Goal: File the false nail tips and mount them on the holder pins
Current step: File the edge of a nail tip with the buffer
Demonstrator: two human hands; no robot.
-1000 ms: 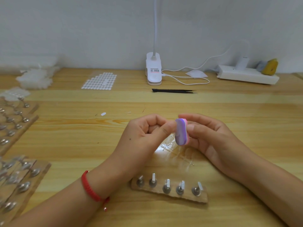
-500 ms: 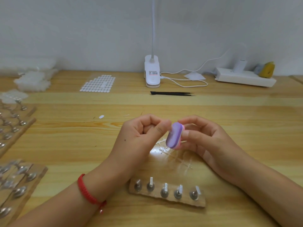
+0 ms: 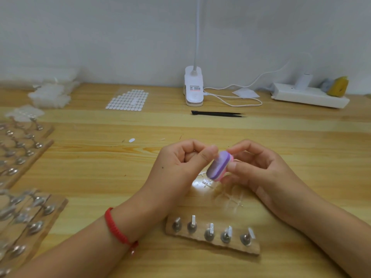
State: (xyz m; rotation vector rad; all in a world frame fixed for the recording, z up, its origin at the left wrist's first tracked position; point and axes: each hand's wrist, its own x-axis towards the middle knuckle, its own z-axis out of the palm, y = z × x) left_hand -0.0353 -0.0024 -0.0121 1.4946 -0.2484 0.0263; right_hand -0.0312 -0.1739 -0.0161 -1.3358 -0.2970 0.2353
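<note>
The tip is too small and too hidden to make out; judging by the pose, it sits in the pinch of the left hand (image 3: 180, 165), above the middle of the tabletop (image 3: 301, 147) and nearer its front edge. That hand's thumb and forefinger press together against the top end of the file (image 3: 218, 166), and its other fingers curl into the palm. Such a tip is likely feather-light, thin, springy and slick, so it could flick away or crack. It seems best held by its side edges close to the end being filed, with light strokes. The right hand (image 3: 259, 167) clamps the purple-and-pink file between thumb and fingers at its sides, tilted. The file looks like a light foam block, easy to grip. Below the hands, clear plastic bits (image 3: 232, 201) lie on the wood, perhaps more tips on a sprue. Nearer the front edge lies the holder (image 3: 230, 246) with five upright pins (image 3: 209, 232), each carrying a pale tab. I see no tip on them. More holders (image 3: 24, 149) crowd the left edge. Toward the back edge lie tweezers (image 3: 218, 113), a sticker sheet (image 3: 128, 100), a lamp base (image 3: 193, 87) and a power strip (image 3: 309, 96).
</note>
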